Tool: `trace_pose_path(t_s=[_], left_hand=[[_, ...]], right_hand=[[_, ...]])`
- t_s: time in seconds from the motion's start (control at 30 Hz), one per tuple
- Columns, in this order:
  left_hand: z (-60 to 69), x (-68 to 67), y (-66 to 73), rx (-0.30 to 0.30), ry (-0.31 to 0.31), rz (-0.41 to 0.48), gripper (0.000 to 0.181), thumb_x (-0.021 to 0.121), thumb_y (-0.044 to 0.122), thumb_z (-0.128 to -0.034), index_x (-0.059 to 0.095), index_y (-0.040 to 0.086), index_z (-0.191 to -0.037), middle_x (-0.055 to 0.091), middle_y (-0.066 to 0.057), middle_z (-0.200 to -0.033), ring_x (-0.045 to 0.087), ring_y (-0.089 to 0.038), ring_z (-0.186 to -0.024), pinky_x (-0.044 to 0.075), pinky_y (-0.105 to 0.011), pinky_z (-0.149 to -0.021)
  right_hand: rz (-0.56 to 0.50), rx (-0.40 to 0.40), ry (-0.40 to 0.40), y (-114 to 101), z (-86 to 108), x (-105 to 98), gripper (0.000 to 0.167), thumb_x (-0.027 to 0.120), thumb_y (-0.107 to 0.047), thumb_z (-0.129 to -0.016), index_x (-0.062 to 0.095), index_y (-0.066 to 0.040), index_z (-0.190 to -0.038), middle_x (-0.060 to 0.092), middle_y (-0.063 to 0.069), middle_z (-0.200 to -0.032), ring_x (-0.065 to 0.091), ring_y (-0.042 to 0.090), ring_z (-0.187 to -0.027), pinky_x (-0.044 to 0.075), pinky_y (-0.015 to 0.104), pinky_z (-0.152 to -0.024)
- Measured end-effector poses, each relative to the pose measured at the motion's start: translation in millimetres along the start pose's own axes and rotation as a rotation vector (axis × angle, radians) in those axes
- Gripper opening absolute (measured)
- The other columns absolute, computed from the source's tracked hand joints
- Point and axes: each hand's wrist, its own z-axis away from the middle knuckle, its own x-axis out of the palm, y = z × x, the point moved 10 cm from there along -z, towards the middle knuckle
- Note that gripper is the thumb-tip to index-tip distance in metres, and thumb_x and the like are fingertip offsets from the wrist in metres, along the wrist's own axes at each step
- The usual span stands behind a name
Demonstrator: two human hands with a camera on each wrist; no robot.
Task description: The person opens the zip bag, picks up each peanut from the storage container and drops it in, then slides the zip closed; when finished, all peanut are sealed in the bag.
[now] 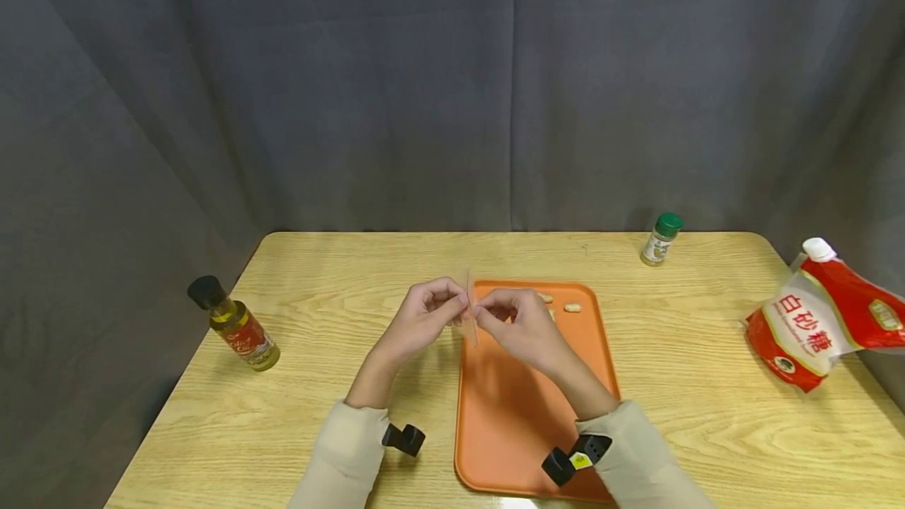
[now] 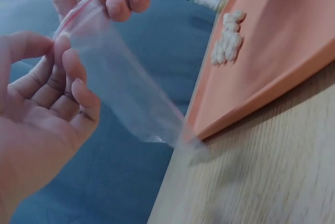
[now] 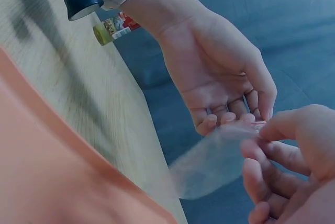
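Observation:
A clear zip bag [image 2: 125, 82] with a red line along its top edge hangs between the two hands, above the left edge of the orange tray [image 1: 509, 415]. My left hand [image 1: 422, 319] pinches the bag's top edge between thumb and forefinger. Close beside it, my right hand [image 1: 526, 328] pinches the same edge. In the right wrist view the bag [image 3: 209, 166] droops below the fingertips. Whether its mouth is parted I cannot tell. Several peanuts [image 2: 228, 41] lie together at the far end of the tray.
An olive oil bottle [image 1: 245, 336] stands at the table's left. At the back right is a small green-capped jar [image 1: 657, 246]. A red and white sugar bag [image 1: 799, 328] is at the right edge. A dark curtain [image 1: 389, 100] hangs behind the table.

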Motion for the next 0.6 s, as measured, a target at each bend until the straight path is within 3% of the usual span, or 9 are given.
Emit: trace_pose_path(t_s=[0.2, 0.37, 0.47, 0.6], left_hand=[[0.4, -7.8, 2.3, 0.001, 0.069, -0.082, 0.017, 0.053, 0.0, -0.098, 0.064, -0.008, -0.087, 0.058, -0.026, -0.079, 0.053, -0.024, -0.066, 0.044, -0.026, -0.059], [5.5, -28.1, 17.2, 0.018, 0.198, -0.121, 0.02, 0.05, -0.005, -0.0911, 0.059, 0.0, -0.074, 0.051, -0.012, -0.063, 0.041, -0.015, -0.053, 0.033, -0.025, -0.049], [9.5, -36.5, 20.5, -0.009, 0.189, -0.139, 0.022, 0.05, -0.004, -0.0898, 0.058, 0.004, -0.072, 0.046, -0.004, -0.061, 0.036, -0.014, -0.052, 0.031, -0.025, -0.05], [10.9, -36.4, 14.1, -0.056, 0.106, -0.199, 0.019, 0.052, 0.0, -0.0918, 0.063, 0.004, -0.077, 0.046, -0.005, -0.064, 0.036, -0.016, -0.055, 0.033, -0.026, -0.053]], right_hand=[[-0.031, 0.063, 0.043, 7, 0.0, -2, 0.014, 0.061, -0.007, -0.092, 0.074, -0.007, -0.085, 0.068, 0.005, -0.073, 0.055, 0.021, -0.064, 0.041, 0.028, -0.055], [0.008, 0.167, 0.154, 19, 3.0, -15, 0.012, 0.062, -0.009, -0.085, 0.072, -0.011, -0.078, 0.068, 0.003, -0.07, 0.06, 0.021, -0.061, 0.042, 0.03, -0.051], [0.045, 0.178, 0.179, 19, 3.5, -20, 0.012, 0.063, -0.009, -0.082, 0.072, -0.012, -0.076, 0.068, 0.001, -0.068, 0.06, 0.021, -0.062, 0.044, 0.032, -0.054], [0.068, 0.163, 0.158, 16, 1.4, -19, 0.009, 0.066, -0.006, -0.081, 0.075, -0.01, -0.081, 0.067, 0.0, -0.067, 0.056, 0.019, -0.058, 0.043, 0.031, -0.052]])
